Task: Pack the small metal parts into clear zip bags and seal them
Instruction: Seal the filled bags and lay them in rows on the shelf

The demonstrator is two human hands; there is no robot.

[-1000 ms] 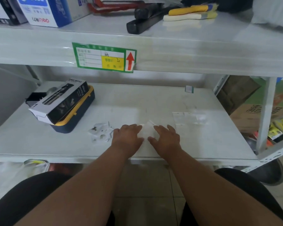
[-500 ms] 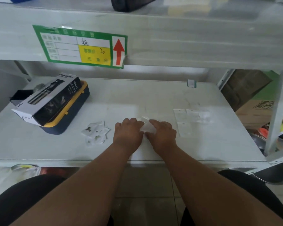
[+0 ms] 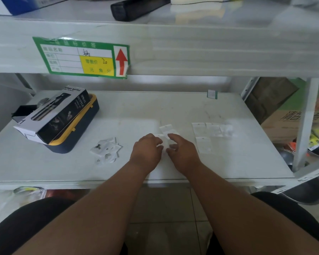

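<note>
- While the head camera was aimed a little higher half a second ago, it is now tilting so that the black bar [image 3: 136, 8] on the upper shelf [image 3: 210, 52] is showing again.
- The left hand [image 3: 146, 151] and right hand [image 3: 182, 151] are staying close together at the middle front of the lower shelf [image 3: 136, 111], with the fingers of both now curling onto a small clear zip bag [image 3: 166, 131] and pinching it between them; a second ago they were lying flatter on it.
- The bag's far end is sticking out beyond the fingertips; whether a metal part is inside it I cannot tell.
- A heap of filled bags [image 3: 106, 150] with small metal parts is lying just left of the left hand, unchanged.
- Several empty bags [image 3: 210, 131] are lying flat to the right of the right hand, where they were.
- A spray bottle box [image 3: 57, 115] is resting on a blue and yellow case [image 3: 77, 133] at the left of the shelf.
- A green price label [image 3: 81, 57] with a red arrow is sticking to the upper shelf's edge.
- Cardboard boxes [image 3: 284, 124] are standing on the floor beyond the right post [image 3: 306, 126].
</note>
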